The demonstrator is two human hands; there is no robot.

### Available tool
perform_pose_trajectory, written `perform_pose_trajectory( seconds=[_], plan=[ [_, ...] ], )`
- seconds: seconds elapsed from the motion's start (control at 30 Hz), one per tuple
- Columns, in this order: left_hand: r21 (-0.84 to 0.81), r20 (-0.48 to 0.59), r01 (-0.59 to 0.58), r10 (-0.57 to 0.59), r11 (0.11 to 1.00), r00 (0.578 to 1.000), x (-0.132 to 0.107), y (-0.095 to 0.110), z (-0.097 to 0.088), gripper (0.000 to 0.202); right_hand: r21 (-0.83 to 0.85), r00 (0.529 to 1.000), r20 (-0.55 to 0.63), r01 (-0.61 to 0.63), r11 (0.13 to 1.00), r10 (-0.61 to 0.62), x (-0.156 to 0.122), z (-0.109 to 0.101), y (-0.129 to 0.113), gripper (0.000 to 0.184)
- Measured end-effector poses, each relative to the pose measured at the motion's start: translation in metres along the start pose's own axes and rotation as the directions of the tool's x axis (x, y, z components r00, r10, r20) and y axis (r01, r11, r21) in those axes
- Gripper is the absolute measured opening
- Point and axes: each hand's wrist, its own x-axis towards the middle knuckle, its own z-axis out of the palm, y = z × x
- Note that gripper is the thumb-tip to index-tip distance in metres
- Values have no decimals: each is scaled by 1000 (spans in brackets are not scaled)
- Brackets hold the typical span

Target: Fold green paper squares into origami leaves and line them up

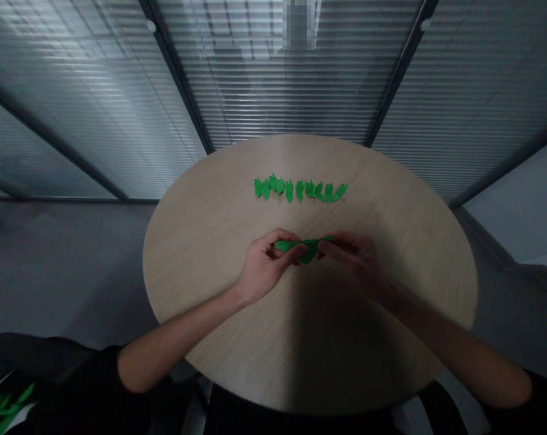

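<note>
Over the round light-wood tabletop (393,254), left hand (265,267) and right hand (352,260) pinch a folded green paper piece (303,248) from either end, fingers closed narrow to hold it up off the surface, small green paper leaves (298,190) lined up beyond.
</note>
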Motion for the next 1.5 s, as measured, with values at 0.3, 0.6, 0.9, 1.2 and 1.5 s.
perform_pose_trajectory(
  seconds=[0.3,0.6,0.9,1.2,1.5],
  plan=[
    [17,-1,3,-3,1000,1000,0,0,-1,25,-82,1000,-29,9,997,-11,-1,-1,-1,24],
    [-66,-15,48,-49,997,999,1,2,-1,29,-49,995,-88,41,998,-45,-2,0,1,21],
    [-98,-61,10,-16,995,998,5,-2,-4,29,-97,987,-144,54,994,-68,-1,-2,2,24],
    [-64,-91,13,-19,998,996,7,-4,-6,34,-115,984,-164,49,992,-67,-1,-3,2,25],
    [-120,-44,22,-27,993,999,8,-2,-5,37,-67,981,-189,28,997,-40,2,-3,8,25]
  ],
)
